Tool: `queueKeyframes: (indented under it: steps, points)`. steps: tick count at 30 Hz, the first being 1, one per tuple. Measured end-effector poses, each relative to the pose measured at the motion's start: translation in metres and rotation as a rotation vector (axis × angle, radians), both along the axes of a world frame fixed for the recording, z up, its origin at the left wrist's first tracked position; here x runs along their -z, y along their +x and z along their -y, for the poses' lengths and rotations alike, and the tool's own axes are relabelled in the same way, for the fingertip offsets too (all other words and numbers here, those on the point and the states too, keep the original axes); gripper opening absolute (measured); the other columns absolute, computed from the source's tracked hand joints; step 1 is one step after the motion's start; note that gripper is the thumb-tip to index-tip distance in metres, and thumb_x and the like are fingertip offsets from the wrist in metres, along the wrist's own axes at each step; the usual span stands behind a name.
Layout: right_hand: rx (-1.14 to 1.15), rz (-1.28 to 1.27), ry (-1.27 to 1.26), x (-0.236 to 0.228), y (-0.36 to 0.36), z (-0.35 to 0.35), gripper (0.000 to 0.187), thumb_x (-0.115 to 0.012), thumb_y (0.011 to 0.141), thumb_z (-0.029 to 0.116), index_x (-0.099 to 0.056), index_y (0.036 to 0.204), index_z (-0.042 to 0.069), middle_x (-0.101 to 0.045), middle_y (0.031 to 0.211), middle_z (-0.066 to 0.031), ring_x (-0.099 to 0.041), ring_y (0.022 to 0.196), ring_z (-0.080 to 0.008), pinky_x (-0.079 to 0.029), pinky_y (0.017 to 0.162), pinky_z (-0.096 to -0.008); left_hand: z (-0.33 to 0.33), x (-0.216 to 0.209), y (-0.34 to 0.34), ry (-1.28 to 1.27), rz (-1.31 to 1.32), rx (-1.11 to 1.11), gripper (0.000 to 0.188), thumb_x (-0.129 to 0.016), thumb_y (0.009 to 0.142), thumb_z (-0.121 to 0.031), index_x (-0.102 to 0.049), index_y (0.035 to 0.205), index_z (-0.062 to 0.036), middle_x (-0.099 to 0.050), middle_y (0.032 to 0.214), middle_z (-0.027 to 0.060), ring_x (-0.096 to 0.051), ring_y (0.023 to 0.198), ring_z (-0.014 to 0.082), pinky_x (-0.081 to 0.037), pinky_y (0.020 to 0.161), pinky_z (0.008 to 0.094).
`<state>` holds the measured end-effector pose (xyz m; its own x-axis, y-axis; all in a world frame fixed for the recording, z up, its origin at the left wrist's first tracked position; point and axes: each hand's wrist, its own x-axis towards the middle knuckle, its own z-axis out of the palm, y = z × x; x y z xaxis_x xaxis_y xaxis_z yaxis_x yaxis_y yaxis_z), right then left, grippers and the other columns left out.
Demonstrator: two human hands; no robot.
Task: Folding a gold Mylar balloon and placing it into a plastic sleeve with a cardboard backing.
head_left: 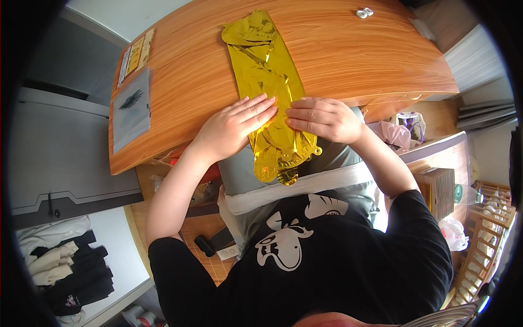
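A shiny gold foil balloon (pixel 267 62), flat and creased, lies lengthwise on the wooden table. Its near end, with a rounded tab and small holed lugs, hangs over the table's front edge above my lap. My left hand (pixel 237 121) rests on the foil's left side, fingers stretched out and pointing right. From the other side my right hand (pixel 326 117) lies across the right part of the foil, its fingers extended and pointing left. A small gap shows between the two sets of fingertips. Neither hand grips the foil.
On the table (pixel 185 71), a clear bag of thin dark pieces (pixel 131 109) and a colourful printed sheet (pixel 136 57) lie at left. Two small white items (pixel 364 12) sit at the far right. Plastic bags (pixel 395 133) and a wooden crib (pixel 482 240) stand to the right.
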<state>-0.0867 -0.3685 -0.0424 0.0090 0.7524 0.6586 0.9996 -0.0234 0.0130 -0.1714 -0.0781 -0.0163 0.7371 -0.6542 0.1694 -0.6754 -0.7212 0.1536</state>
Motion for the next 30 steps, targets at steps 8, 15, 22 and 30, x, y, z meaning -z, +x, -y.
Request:
queueKeyframes:
  steps: [8,15,22,30]
  points:
    - [-0.033,-0.368,0.032,-0.005,0.002,-0.006,0.04,-0.076,0.078,0.003,-0.072,0.118,0.004,-0.076,0.109,-0.0128,-0.075,0.101,-0.0277,-0.06,0.086,-0.0368,0.0,-0.012,0.004,-0.14,-0.223,0.005,0.058,-0.06,0.093,-0.004,-0.053,0.15,-0.0088,-0.049,0.158,0.0106,-0.042,0.149,0.0323,-0.032,0.124,0.0469]
    - [0.207,-1.027,-0.006,-0.027,0.016,-0.025,0.049,-0.06,0.078,-0.011,-0.069,0.124,0.001,-0.075,0.107,-0.0178,-0.072,0.105,-0.0323,-0.056,0.09,-0.0371,-0.012,-0.004,0.012,-0.729,-0.723,-0.23,0.03,-0.057,0.1,-0.002,-0.065,0.129,0.0005,-0.069,0.123,0.0049,-0.059,0.116,0.014,-0.046,0.104,0.0321]
    - [0.133,-1.079,-0.089,-0.035,0.017,-0.024,0.047,-0.058,0.075,-0.013,-0.07,0.118,0.0,-0.075,0.106,-0.0167,-0.073,0.103,-0.0299,-0.056,0.089,-0.0363,0.002,0.0,0.004,-1.057,-0.768,-0.353,0.04,-0.069,0.096,0.0,-0.061,0.135,0.0009,-0.063,0.138,0.0078,-0.06,0.125,0.0151,-0.051,0.104,0.0316]
    - [0.038,-0.637,0.004,-0.014,-0.01,-0.006,0.047,-0.062,0.065,-0.009,-0.073,0.109,0.002,-0.075,0.105,-0.0141,-0.072,0.1,-0.0352,-0.057,0.089,-0.0421,0.009,0.007,-0.021,-0.264,0.23,-0.181,0.067,-0.068,0.067,0.007,-0.069,0.131,-0.0102,-0.064,0.136,0.0078,-0.059,0.129,0.0293,-0.048,0.112,0.0455]
